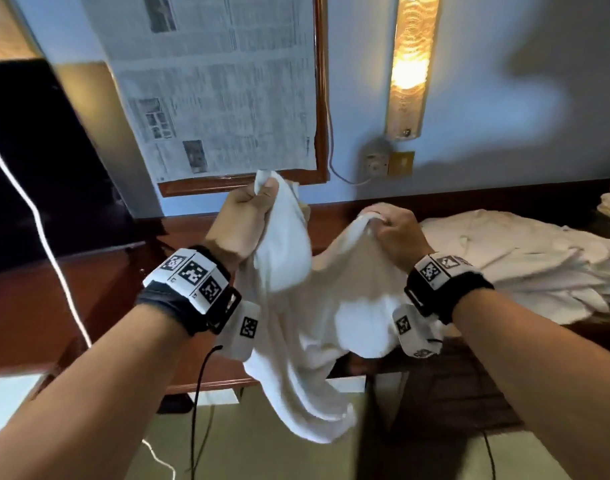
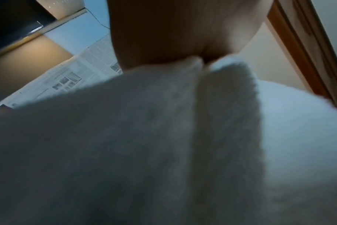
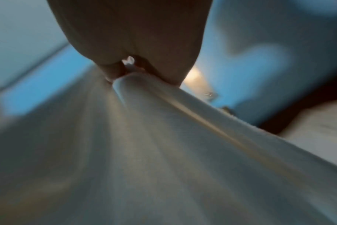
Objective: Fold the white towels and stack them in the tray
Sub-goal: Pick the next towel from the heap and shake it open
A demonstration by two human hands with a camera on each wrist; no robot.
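Nearest the camera, two bare forearms reach forward, each with a black wrist strap carrying white tags printed with black square codes. Between them hangs a white towel, held up in the air in front of the person and above the dark wooden tabletop; its soft, thick terry cloth droops in loose folds, with one corner trailing down toward the floor. The left hand grips a bunched upper edge of the towel, its fingers curled tightly round the cloth, and holds it higher than the other side. The right hand pinches another part of the upper edge, fingers closed over a small roll of fabric. In the left wrist view the towel fills most of the picture as a fuzzy, pale surface with a deep crease; in the right wrist view the towel streams away in blurred pleats. Farther back on the tabletop lies a rumpled heap of white towels. Behind, on the blue wall, hang a newspaper sheet and a lit wall lamp.
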